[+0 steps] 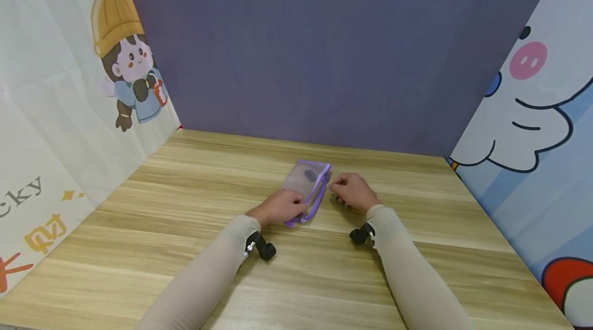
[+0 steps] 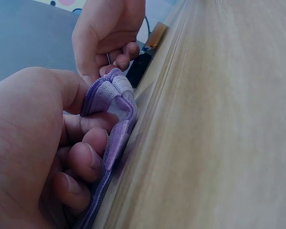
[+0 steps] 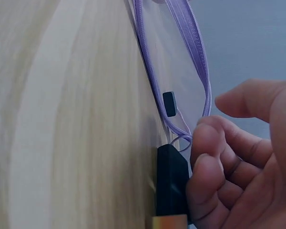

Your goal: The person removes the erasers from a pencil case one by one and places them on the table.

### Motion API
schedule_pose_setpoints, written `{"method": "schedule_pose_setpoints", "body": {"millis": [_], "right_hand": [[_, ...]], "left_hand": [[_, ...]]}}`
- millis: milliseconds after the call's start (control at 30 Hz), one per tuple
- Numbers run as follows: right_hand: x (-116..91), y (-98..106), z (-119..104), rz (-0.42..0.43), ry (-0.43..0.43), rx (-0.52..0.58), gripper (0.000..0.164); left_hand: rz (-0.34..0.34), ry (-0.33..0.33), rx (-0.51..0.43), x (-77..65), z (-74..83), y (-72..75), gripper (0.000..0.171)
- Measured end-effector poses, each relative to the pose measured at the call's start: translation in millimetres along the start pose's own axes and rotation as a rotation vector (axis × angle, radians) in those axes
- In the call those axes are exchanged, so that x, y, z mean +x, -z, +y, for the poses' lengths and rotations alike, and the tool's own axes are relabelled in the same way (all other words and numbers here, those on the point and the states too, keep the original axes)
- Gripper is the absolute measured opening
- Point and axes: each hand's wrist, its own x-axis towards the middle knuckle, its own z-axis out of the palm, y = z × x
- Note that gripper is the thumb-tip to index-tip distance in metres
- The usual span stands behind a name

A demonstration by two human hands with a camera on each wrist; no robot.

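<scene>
A translucent pouch with purple zipper edging [image 1: 319, 197] lies on the table, its mouth gaping between two purple edges. At its near end my left hand [image 1: 283, 206] pinches the purple edge [image 2: 101, 95] between thumb and fingers. My right hand [image 1: 355, 191] is beside the pouch's far right corner, fingers loosely curled, thumb apart from them and nothing visible between. A small dark piece [image 3: 169, 104] with a thin pale cord shows inside the pouch. Below the right hand's fingers lies a black block-like object [image 3: 171, 181] with an orange-brown end [image 2: 156, 36], mostly hidden by that hand in the head view.
The wood-grain table [image 1: 296, 278] runs back to a dark grey-blue panel [image 1: 324, 52]. Printed cloths with cartoon figures hang at the left [image 1: 46, 88] and right [image 1: 556, 165]. A black camera mount sits on each wrist.
</scene>
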Motion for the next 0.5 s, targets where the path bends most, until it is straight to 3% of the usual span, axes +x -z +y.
{"method": "schedule_pose_setpoints", "body": {"millis": [300, 500], "right_hand": [[9, -12, -5, 0.004, 0.018, 0.066, 0.019], [15, -18, -6, 0.013, -0.013, 0.091, 0.02]], "left_hand": [[-0.008, 0.003, 0.001, 0.3, -1.7, 0.8, 0.028], [-0.009, -0.001, -0.001, -1.2, -0.4, 2.7, 0.029]]}}
